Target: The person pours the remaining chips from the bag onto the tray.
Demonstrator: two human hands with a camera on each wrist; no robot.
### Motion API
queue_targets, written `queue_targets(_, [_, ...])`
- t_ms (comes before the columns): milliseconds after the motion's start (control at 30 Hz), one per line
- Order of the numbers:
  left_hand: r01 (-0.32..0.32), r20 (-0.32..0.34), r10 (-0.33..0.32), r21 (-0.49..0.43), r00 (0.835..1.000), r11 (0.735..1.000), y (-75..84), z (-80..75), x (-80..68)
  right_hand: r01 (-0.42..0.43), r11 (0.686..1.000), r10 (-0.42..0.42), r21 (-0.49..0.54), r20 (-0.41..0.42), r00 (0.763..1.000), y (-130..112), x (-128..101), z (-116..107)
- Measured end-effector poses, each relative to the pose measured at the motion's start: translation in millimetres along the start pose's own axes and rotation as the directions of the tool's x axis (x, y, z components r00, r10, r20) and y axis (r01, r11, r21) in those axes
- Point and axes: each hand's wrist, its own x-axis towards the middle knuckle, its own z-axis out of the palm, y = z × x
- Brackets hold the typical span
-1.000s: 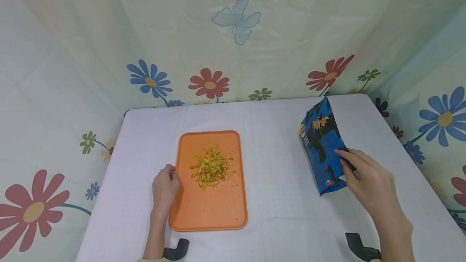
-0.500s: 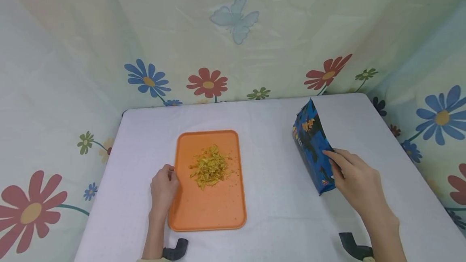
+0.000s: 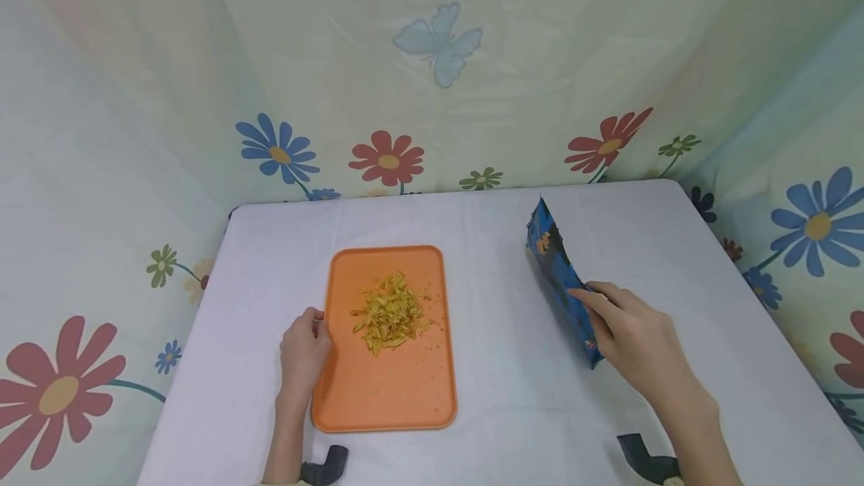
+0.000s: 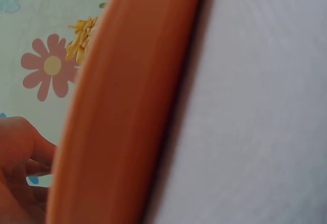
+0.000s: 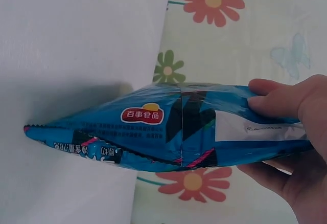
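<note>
Right hand held the blue snack bag on edge while the left rested at the orange tray.

The right hand (image 3: 631,336) pinched the blue snack bag (image 3: 560,280) near its lower end, thumb on one face and fingers (image 5: 271,175) curled round the other, the bag standing tilted on the white table (image 3: 513,411), well right of the orange tray (image 3: 388,388). The left hand (image 3: 304,351) lay against the tray's left rim, fingers loosely curled, though whether it actually gripped the rim could not be told. A pile of yellow strips (image 3: 391,312) sat on the tray's upper half. Flowered cloth (image 3: 388,157) hung behind.
</note>
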Motion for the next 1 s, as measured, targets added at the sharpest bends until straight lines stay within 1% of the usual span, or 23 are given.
queue_targets(300, [-0.006, 0.002, 0.006, 0.011, 1.0, 1.0, -0.7, -0.9, 1.9, 0.05, 0.998, -0.054, 0.05, 0.076, 0.996, -13, 9, 14])
queue_targets(400, [-0.005, 0.006, 0.005, 0.014, 1.0, 1.0, -1.4, -0.1, 2.1, 0.07, 0.996, -0.075, 0.062, 0.087, 0.993, -16, 11, 19])
queue_targets(600, [0.001, 0.011, -0.002, 0.018, 1.0, 1.0, -1.2, 0.8, 1.1, 0.07, 0.994, -0.078, 0.078, 0.107, 0.991, -21, 12, 28])
queue_targets(767, [-0.004, 0.003, 0.004, 0.019, 1.0, 1.0, -0.9, 0.6, 1.1, 0.104, 0.991, -0.113, 0.088, 0.108, 0.988, -25, 14, 37])
queue_targets(867, [-0.01, -0.001, 0.01, 0.02, 1.0, 1.0, -1.2, 0.5, 1.4, 0.125, 0.989, -0.134, 0.082, 0.121, 0.984, -29, 16, 42])
queue_targets(1000, [-0.018, -0.003, 0.018, 0.016, 1.0, 1.0, -2.1, 0.9, 1.0, 0.125, 0.99, -0.134, 0.069, 0.145, 0.98, -35, 18, 47])
